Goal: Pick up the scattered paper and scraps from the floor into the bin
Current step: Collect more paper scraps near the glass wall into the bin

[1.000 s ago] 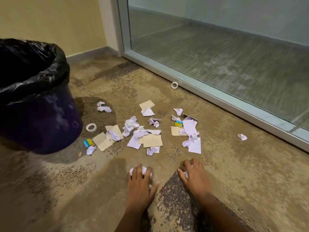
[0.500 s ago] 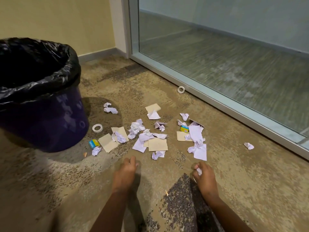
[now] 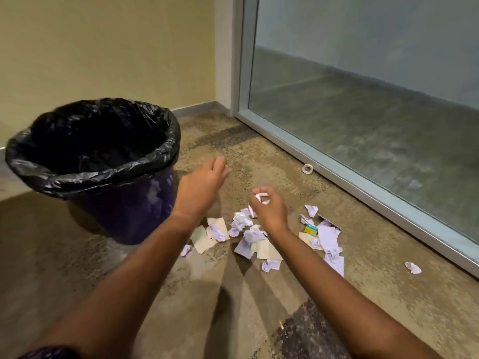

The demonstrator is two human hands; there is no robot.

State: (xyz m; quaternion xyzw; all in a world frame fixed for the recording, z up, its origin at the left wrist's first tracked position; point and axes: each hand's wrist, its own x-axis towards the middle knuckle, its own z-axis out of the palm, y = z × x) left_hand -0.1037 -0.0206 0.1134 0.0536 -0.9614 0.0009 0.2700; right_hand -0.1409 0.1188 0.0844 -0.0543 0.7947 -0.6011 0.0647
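Both hands have risen off the floor [image 3: 160,275] since the earlier frame; left hand [image 3: 201,182] spread, empty, beside the bin [image 3: 124,211]; right hand [image 3: 269,207] pinching a white scrap [image 3: 261,198], mostly hidden by fingers; crumpled paper [image 3: 248,234] lies scattered beneath, partly behind the arms.

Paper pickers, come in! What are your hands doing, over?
Left hand open beside bin, nothing seen in it. Right hand pinching white paper scrap. Paper pile on floor. Path clear.
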